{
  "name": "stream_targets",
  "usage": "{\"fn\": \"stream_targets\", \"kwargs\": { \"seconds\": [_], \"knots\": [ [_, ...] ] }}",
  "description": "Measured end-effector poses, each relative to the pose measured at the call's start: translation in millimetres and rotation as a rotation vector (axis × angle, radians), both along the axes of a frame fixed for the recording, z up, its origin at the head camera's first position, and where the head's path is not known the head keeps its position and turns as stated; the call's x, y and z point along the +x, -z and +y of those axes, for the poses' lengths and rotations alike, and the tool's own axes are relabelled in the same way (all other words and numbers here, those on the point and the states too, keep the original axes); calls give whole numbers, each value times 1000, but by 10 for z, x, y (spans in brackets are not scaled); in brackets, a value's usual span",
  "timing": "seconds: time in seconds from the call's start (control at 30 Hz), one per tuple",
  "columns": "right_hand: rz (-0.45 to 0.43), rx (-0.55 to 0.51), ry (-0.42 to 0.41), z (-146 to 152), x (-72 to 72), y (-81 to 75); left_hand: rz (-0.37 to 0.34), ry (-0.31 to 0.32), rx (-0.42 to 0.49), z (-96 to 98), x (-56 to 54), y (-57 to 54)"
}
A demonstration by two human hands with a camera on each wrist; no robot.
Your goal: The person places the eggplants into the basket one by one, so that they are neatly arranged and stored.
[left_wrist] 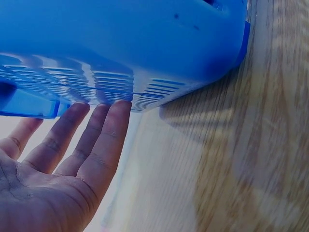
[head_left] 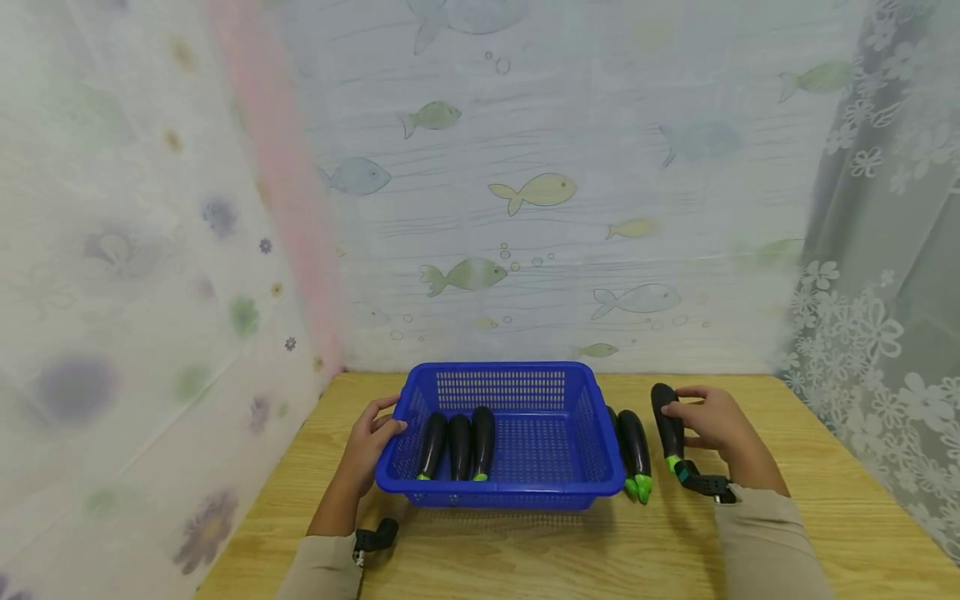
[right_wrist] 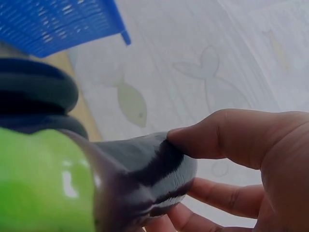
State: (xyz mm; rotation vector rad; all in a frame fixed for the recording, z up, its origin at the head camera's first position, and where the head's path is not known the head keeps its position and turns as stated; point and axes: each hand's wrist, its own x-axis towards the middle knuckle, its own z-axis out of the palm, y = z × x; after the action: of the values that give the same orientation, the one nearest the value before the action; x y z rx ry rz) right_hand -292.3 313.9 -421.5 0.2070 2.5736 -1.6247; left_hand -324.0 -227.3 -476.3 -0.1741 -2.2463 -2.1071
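Observation:
A blue plastic basket [head_left: 498, 486] stands on the table with three dark eggplants [head_left: 460, 446] lying side by side in its left part. My left hand [head_left: 365, 446] holds the basket's left side, thumb over the rim. In the left wrist view, its fingertips [left_wrist: 120, 108] touch the slotted outer wall. My right hand [head_left: 712, 422] grips another eggplant [head_left: 667, 421] near its rounded dark end, with the green cap pointing toward me. In the right wrist view, the thumb [right_wrist: 212, 137] presses one side and the other fingers reach around beneath.
Two more eggplants [head_left: 635, 446] lie against the basket's right side, their green caps facing me. The wooden table [head_left: 525, 554] ends at a fish-printed curtain [head_left: 540, 275] behind the basket. A floral sheet [head_left: 150, 333] hangs on the left, and a lace curtain [head_left: 877, 350] on the right.

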Motion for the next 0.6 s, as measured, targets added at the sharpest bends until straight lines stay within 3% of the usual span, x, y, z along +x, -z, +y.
{"fn": "stream_targets", "kwargs": {
  "seconds": [0.6],
  "knots": [
    [32, -73, -37, -354, -95, -185, 5, -8, 2, 12, 1, 0]
  ]
}}
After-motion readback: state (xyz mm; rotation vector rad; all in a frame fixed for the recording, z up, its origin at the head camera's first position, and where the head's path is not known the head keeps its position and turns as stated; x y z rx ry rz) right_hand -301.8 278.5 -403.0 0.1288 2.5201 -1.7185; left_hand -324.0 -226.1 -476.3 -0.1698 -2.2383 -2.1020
